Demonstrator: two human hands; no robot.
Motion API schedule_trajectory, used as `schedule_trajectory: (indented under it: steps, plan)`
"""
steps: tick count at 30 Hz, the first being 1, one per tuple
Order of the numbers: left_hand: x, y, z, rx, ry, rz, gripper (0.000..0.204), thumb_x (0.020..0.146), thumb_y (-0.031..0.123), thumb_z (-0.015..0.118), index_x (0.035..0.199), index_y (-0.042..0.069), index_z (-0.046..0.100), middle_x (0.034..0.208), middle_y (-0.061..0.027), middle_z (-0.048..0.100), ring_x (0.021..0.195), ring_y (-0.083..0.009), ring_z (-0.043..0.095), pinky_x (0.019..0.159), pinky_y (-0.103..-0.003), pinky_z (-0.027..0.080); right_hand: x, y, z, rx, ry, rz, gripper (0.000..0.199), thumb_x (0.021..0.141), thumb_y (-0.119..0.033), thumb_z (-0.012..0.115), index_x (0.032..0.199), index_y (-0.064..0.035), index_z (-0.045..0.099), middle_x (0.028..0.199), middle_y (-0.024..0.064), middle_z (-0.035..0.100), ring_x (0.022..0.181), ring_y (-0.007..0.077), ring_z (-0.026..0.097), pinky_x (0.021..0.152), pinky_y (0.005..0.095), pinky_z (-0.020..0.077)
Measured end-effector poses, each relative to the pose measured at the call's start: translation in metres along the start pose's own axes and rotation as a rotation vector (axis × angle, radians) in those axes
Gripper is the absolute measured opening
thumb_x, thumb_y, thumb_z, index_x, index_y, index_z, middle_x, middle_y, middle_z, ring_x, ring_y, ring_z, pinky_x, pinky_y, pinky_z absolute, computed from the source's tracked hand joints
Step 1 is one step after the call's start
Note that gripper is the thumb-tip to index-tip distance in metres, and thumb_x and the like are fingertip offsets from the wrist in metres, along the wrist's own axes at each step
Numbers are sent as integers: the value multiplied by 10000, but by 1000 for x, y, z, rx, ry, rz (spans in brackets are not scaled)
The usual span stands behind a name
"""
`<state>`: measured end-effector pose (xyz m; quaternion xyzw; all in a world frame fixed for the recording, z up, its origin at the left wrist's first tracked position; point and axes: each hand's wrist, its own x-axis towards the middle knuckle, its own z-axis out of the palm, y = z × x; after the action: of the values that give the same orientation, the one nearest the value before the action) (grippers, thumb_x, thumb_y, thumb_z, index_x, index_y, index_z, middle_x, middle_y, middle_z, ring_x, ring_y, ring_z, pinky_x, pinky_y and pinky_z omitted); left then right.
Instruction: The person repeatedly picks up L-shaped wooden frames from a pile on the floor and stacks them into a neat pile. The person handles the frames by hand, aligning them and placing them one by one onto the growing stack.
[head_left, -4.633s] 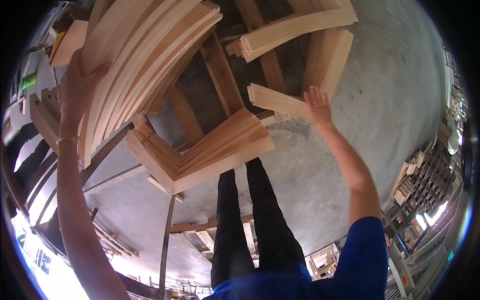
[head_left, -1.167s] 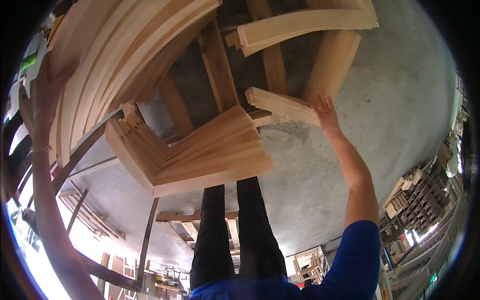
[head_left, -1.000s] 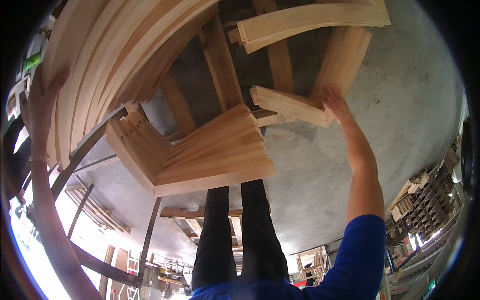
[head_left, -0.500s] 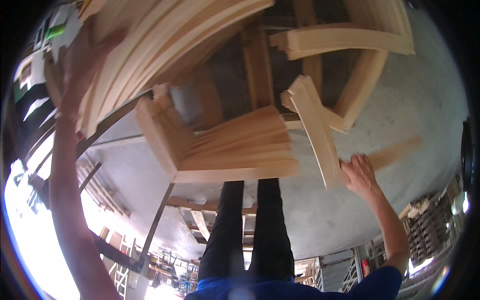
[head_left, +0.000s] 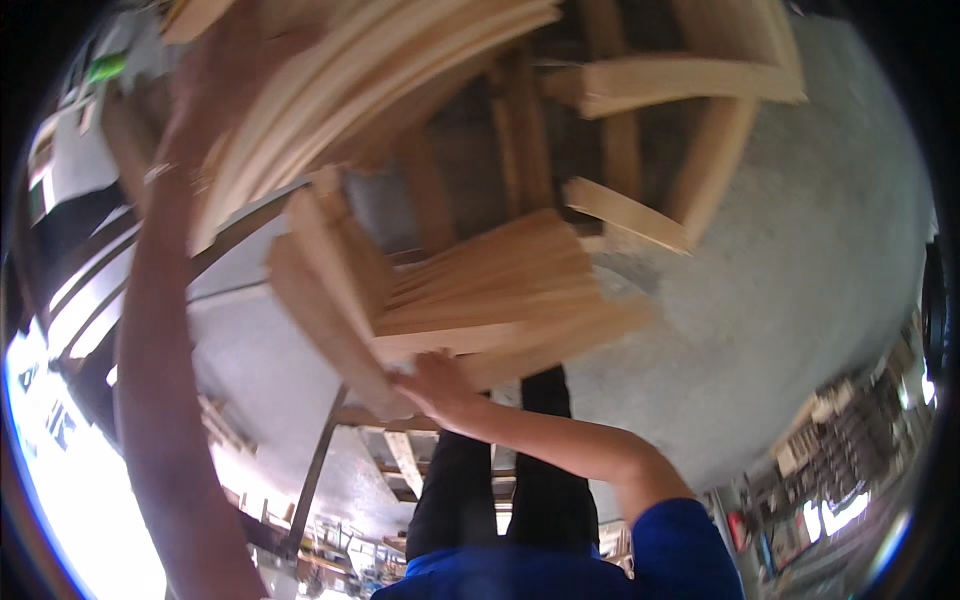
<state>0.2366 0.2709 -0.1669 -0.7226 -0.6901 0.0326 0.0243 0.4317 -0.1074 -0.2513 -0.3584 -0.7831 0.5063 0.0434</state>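
Observation:
My right hand [head_left: 440,388] is closed on the corner of an L-shaped wooden piece [head_left: 325,325]. One arm of it runs up to the left; the other, blurred, reaches right. Just beyond it lies a stack of nested L-shaped wooden pieces [head_left: 470,285], and the held piece lines up close along its near side. At the upper left, my left hand [head_left: 235,65] is against a larger stack of pale wooden boards [head_left: 370,80]; motion smears its fingers.
Slatted timber [head_left: 520,140] shows under the stacks. Further angled wooden pieces [head_left: 690,80] stand at the upper right, one short end [head_left: 630,213] jutting nearer. A pallet [head_left: 400,455] lies by my legs on the grey floor [head_left: 780,270]. Piled wood [head_left: 840,430] is at far right.
My right hand has swung left with the L-shaped wooden piece, from the floor at the right to the near stack. My left hand has shifted slightly up and right.

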Motion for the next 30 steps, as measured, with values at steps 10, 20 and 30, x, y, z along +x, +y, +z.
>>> schedule_trajectory:
  steps: [10,20,30]
  plan:
    - [-9,1,11,-43,-117,-137,871,676,611,646,1345,97,429,1088,-145,636,940,-241,649,913,-395,439,-51,105,-125,88,326,487,537,738,-86,633,1254,-41,491,1290,162,483,1206,327,456,997,427,381]
    - [4,0,35,-32,-75,-99,728,763,460,671,1320,45,449,1149,-159,598,927,-192,646,832,-326,510,-178,406,-253,-1271,-522,622,576,887,-226,491,1426,-186,290,1532,72,120,1410,247,105,1141,443,66]
    - [-13,-5,2,-168,-67,-5,637,754,453,668,1260,93,524,1055,-84,646,920,-177,608,849,-310,441,-164,451,-282,-1022,-193,51,274,702,-174,662,972,-145,620,1186,80,550,1244,273,401,1129,429,192]
